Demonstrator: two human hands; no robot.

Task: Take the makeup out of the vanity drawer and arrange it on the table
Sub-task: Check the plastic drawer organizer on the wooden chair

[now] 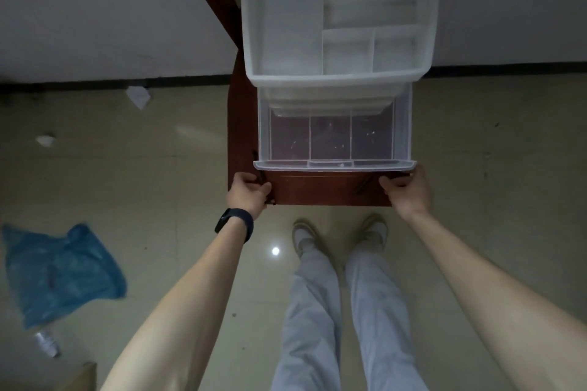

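**Vanity stock, seen from above**

1. Floor point(158, 152): pale tiles, dim light. We stand on it in grey trousers and light shoes.
2. Organiser point(286, 25): clear plastic, standing on the table, its top tray split into several compartments.
3. Table point(317, 190): red-brown, narrow, its near edge just ahead of our feet.
4. Drawer point(333, 164): pulled out of the organiser's base towards us, with three compartments. The table's colour shows through its clear bottom.
5. Bag point(60, 270): blue plastic, crumpled on the floor, far left.
6. Left hand point(249, 192): at the table's near left corner, fingers curled round a pencil. A dark band point(235, 224) sits on the wrist.
7. Right hand point(409, 189): at the drawer's right front corner, fingers curled. We cannot tell whether they hold anything.
8. Pencil point(256, 162): dark and slim, gripped in the left hand, its far end beside the drawer's left front corner.
9. Second pencil point(363, 185): dark, lying on the table just beside the right fingertips.
10. Paper scraps point(138, 97): white, on the floor by the wall.
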